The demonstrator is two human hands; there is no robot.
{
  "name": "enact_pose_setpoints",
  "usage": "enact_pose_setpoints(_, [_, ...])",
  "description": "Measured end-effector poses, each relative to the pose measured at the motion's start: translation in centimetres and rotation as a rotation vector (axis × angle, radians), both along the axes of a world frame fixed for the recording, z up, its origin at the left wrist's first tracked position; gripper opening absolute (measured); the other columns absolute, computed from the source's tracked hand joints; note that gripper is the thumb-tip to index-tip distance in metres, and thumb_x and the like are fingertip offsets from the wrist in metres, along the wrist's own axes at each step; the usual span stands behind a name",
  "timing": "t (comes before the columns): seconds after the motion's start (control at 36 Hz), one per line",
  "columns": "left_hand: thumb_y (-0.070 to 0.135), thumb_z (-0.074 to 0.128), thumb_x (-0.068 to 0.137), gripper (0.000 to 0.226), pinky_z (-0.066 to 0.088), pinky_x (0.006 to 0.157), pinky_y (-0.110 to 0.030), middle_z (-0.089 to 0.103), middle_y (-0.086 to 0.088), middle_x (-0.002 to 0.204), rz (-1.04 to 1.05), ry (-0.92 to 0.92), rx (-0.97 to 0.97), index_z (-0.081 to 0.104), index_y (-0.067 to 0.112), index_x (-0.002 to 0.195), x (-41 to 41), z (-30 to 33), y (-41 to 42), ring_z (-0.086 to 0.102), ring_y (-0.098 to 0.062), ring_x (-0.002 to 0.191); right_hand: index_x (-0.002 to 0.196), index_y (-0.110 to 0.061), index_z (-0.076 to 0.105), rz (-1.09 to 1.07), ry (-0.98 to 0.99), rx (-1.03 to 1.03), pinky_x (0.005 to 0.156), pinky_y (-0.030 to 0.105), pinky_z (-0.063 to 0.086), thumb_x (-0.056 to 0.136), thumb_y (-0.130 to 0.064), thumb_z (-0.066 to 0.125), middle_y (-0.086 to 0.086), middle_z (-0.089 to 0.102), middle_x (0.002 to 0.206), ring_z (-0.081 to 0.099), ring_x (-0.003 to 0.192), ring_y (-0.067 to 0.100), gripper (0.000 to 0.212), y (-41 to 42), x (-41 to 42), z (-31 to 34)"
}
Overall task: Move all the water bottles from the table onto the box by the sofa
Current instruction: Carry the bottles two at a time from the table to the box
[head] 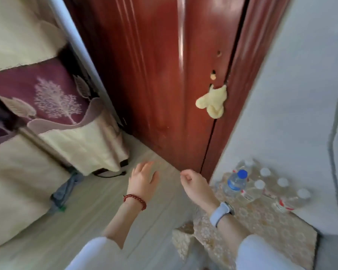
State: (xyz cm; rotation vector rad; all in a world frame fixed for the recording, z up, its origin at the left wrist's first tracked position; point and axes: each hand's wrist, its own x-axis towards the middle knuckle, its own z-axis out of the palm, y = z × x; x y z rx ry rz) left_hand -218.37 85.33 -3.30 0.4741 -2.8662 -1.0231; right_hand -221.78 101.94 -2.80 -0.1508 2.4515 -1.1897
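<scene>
A lace-patterned cloth (261,227) covers a low surface in the corner between a red-brown wooden door (164,75) and a pale wall (291,94); pale floorboards (86,211) run left to a sofa (27,133) under leaf-print covers. The water bottles (261,188) stand clustered on the cloth against the wall, one blue-capped (235,182), just right of the right hand (195,184), which is loosely curled and empty; the left hand (143,178) hovers spread and empty over the floor, well apart from them.

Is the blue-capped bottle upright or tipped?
Upright: the blue-capped bottle stands cap-up on the patterned cloth among white-capped bottles.

Bottles (261,186) wall-side — near edge bare
</scene>
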Motion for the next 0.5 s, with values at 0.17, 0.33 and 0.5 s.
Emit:
enact_pose_setpoints(0.17, [0.025, 0.054, 0.087, 0.041, 0.041, 0.098, -0.041, 0.051, -0.009, 0.129, 0.389, 0.039, -0.087, 0.05, 0.016, 0.127, 11.9, 3.0, -16.1, 0.046, -0.028, 0.119, 0.112, -0.011, 0.061, 0.345, 0.065, -0.063, 0.085, 0.027, 0.045, 0.094, -0.022, 0.046, 0.006, 0.067, 0.109, 0.061, 0.105, 0.021, 0.026, -16.7, 6.0, 3.7])
enact_pose_setpoints(0.33, [0.026, 0.056, 0.086, 0.037, 0.044, 0.092, -0.042, 0.057, -0.012, 0.117, 0.738, 0.027, -0.135, 0.055, 0.016, 0.121, 30.2, 4.3, -29.8, 0.053, -0.032, 0.111, 0.113, -0.01, 0.06, 0.651, 0.054, -0.1, 0.095, 0.032, 0.046, 0.093, -0.021, 0.047, 0.008, 0.065, 0.115, 0.059, 0.107, 0.022, 0.026, -34.5, 18.7, 5.0])
enact_pose_setpoints(0.5, [0.024, 0.054, 0.087, 0.033, 0.044, 0.094, -0.045, 0.057, -0.015, 0.118, 1.066, -0.002, -0.131, 0.056, 0.011, 0.117, 50.1, 4.2, -38.3, 0.053, -0.033, 0.11, 0.111, -0.011, 0.062, 1.019, 0.052, -0.081, 0.096, 0.031, 0.043, 0.092, -0.019, 0.049, 0.011, 0.066, 0.112, 0.059, 0.107, 0.025, 0.025, -48.7, 34.6, 4.9])
